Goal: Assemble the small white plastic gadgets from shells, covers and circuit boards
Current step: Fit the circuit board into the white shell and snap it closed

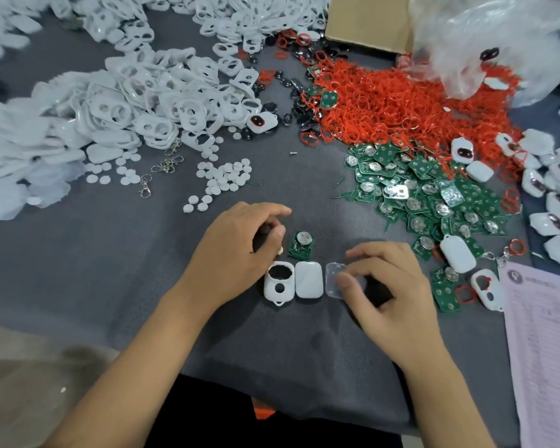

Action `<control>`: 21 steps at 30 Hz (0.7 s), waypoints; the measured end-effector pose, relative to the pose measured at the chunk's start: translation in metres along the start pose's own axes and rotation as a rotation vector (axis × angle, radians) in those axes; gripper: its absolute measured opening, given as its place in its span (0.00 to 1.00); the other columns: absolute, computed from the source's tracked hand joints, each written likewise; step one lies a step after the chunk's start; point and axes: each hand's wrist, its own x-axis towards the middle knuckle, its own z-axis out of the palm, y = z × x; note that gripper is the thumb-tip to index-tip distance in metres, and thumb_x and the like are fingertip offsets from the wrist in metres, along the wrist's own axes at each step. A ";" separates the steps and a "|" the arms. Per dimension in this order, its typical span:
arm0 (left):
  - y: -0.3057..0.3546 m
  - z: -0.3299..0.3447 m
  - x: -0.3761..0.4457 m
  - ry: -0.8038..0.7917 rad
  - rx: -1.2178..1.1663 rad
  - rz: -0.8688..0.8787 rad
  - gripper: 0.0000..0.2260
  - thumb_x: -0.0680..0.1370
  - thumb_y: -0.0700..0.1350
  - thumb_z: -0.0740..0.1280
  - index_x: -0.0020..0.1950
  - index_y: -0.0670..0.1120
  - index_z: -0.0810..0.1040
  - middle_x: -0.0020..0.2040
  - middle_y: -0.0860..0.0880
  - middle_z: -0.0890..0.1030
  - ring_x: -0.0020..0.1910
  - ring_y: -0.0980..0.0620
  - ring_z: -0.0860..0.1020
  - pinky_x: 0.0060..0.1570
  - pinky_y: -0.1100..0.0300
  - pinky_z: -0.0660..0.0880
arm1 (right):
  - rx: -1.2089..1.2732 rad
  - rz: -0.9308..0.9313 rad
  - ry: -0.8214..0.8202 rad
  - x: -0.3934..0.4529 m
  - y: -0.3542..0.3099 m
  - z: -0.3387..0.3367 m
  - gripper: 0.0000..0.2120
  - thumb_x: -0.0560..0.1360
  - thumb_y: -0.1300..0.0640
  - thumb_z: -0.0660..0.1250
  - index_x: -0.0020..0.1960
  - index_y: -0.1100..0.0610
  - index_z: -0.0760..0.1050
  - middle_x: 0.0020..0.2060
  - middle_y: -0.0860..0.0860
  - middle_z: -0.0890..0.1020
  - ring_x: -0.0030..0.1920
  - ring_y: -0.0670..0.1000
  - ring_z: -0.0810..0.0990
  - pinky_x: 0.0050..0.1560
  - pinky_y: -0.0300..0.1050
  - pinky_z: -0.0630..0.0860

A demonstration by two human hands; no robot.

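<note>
Parts for one gadget look to be laid out ready on the grey tabletop (78, 253), so the step in hand seems to be gathering the pieces before fitting them together. Just below the left hand (236, 250) lies a white shell with two openings (279, 283), touching a plain white cover (308, 279) on its far side; a green circuit board (301, 244) sits just beyond the left thumb, apart from it. The left hand is curled, thumb and fingers bent toward each other over something small and white at the fingertips (too small to tell what it is, or whether it is truly pinched). The right hand (392, 286) is half curled, its thumb and forefinger closing on a clear plastic piece (334, 279) that lies right beside the cover; the thumb tip rests on its edge, so it reads as a light pinch rather than a lift. Beyond the right hand are the supply heaps: green boards (434, 195) and, farther off, red rings (401, 105); far past the left hand, white shells (126, 101). Next, I judge, the board must go into the shell squarely, which calls for aligning its round metal contact with an opening before the cover is pressed on.
</note>
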 end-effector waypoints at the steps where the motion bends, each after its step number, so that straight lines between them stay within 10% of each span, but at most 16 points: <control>1: 0.000 0.001 0.003 0.022 -0.018 -0.018 0.11 0.83 0.47 0.67 0.64 0.55 0.80 0.48 0.61 0.81 0.52 0.61 0.77 0.54 0.69 0.70 | 0.028 0.025 0.035 0.003 0.001 0.000 0.08 0.79 0.53 0.70 0.43 0.55 0.83 0.48 0.46 0.82 0.54 0.51 0.79 0.56 0.45 0.72; 9: -0.001 0.019 0.067 0.154 -0.105 0.030 0.05 0.84 0.46 0.66 0.54 0.48 0.82 0.42 0.55 0.82 0.38 0.56 0.77 0.39 0.66 0.71 | -0.012 -0.009 0.136 0.060 0.006 0.023 0.10 0.82 0.55 0.67 0.44 0.55 0.80 0.40 0.45 0.80 0.43 0.48 0.75 0.46 0.45 0.71; 21: -0.014 0.039 0.159 0.381 0.315 -0.034 0.08 0.79 0.43 0.70 0.56 0.50 0.83 0.52 0.52 0.83 0.59 0.46 0.77 0.61 0.52 0.64 | -0.258 0.303 -0.038 0.189 0.031 0.081 0.14 0.80 0.51 0.67 0.65 0.46 0.79 0.53 0.47 0.83 0.52 0.54 0.80 0.43 0.48 0.71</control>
